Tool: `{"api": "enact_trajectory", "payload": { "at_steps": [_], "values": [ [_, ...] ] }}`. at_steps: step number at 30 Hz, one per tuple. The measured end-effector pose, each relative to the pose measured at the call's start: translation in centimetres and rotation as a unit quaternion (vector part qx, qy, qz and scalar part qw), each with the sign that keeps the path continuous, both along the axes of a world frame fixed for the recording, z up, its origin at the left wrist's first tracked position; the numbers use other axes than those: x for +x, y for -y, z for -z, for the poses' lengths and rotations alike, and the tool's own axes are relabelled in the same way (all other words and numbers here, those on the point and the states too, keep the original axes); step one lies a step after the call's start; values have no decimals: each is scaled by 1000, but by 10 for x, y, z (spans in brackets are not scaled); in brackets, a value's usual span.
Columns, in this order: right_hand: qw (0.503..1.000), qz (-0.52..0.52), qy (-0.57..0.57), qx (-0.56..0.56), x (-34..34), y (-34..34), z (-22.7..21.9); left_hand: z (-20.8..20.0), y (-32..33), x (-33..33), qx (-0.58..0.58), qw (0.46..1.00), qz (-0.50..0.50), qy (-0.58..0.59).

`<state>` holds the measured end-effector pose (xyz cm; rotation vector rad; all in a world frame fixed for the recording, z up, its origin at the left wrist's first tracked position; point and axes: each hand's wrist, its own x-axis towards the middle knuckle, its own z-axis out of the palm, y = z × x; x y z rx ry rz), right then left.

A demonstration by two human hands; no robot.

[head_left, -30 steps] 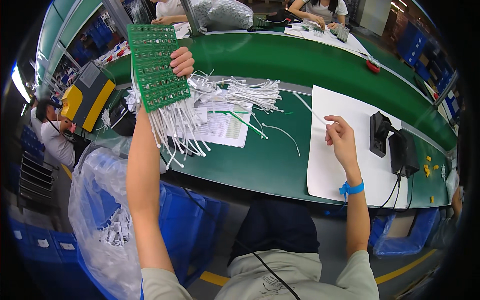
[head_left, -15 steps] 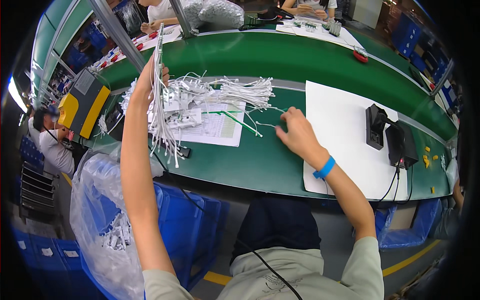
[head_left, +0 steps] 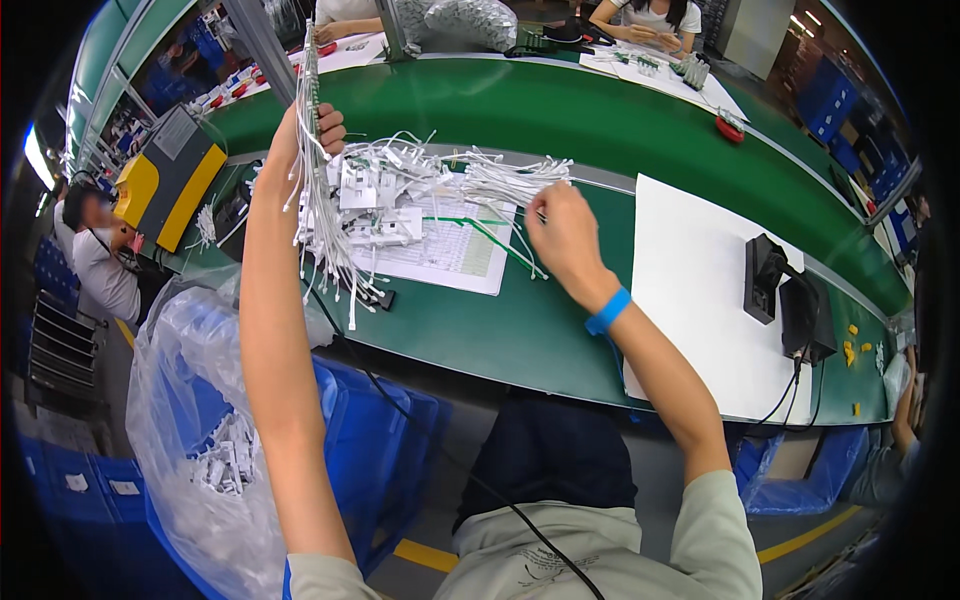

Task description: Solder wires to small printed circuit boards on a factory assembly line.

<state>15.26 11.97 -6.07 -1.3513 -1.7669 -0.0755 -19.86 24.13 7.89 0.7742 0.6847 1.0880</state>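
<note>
Gripping a board (head_left: 310,80) edge-on, left hand (head_left: 284,138) | Dangling cables (head_left: 325,240) could snag white parts (head_left: 370,190) | Right hand (head_left: 566,235): grip unclear

Left hand (head_left: 288,143) holds a board (head_left: 312,85) edge-on; right hand (head_left: 566,236) perhaps touches white cables (head_left: 508,181).

A short-sleeved shirt (head_left: 580,525) in pale grey-green is worn, its front marked by a small, fine-lined dark print (head_left: 543,571). Only the upper arms are covered by the plain sleeves (head_left: 715,530); the forearms (head_left: 275,330) and hands (head_left: 565,235) are left bare. The right wrist is circled by a bright blue band (head_left: 608,312) with a thin blue cord attached. Dark navy legwear (head_left: 545,450) is worn, and the shirt is crossed by a slim black cable (head_left: 548,545).
</note>
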Motion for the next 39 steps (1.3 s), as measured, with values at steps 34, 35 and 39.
{"api": "enact_trajectory", "payload": {
  "at_steps": [34,35,39],
  "values": [
    [964,-51,251,-71,15,-78,-1,-3,8,-4,7,999,-37,2],
    [959,-44,263,-94,14,-83,-2,-3,7,-5,8,999,-34,-5],
    [942,-66,277,-176,20,-101,-1,-2,7,-11,22,999,-38,-8]
  ]
}}
